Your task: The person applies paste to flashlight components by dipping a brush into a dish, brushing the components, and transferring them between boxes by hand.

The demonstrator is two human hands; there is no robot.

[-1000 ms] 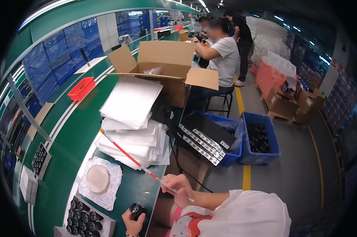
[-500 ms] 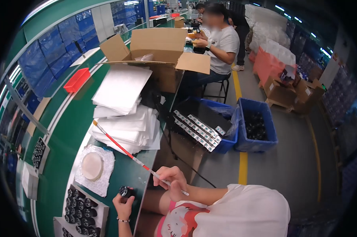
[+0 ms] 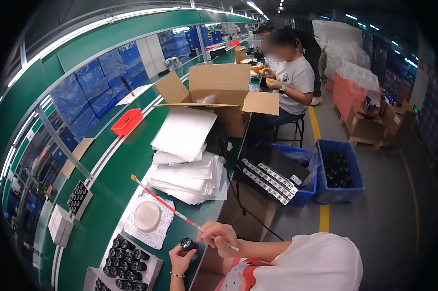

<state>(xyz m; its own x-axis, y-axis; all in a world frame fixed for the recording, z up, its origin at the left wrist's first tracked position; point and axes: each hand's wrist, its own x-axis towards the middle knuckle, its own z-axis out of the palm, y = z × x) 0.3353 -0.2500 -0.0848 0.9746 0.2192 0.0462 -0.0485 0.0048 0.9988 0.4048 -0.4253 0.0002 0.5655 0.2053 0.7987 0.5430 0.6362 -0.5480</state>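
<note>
My left hand [image 3: 180, 262] is closed around a short black cylindrical part [image 3: 187, 244] with a clear, shiny round end, which looks like a flashlight head. Between the fingers of my right hand [image 3: 220, 237] is a thin paintbrush [image 3: 157, 196] with a red and white handle. Its bristle end points up and away to the left, above the bench. Beyond my left hand, a round pale dish [image 3: 147, 216] rests on a crumpled white wrap [image 3: 156, 239]. At the lower left, a white tray [image 3: 153, 272] holds rows of similar black parts.
A stack of white sheets [image 3: 184, 133] stands on the green bench, with an open cardboard box [image 3: 219, 80] behind it. Past them lies a red bin [image 3: 127, 122]. On the floor at right are blue crates [image 3: 339, 193]. A seated person [image 3: 296, 77] works farther along.
The camera view has swung, so the whole scene sits farther right and lower. Both hands keep their holds on the black part and the paintbrush.
</note>
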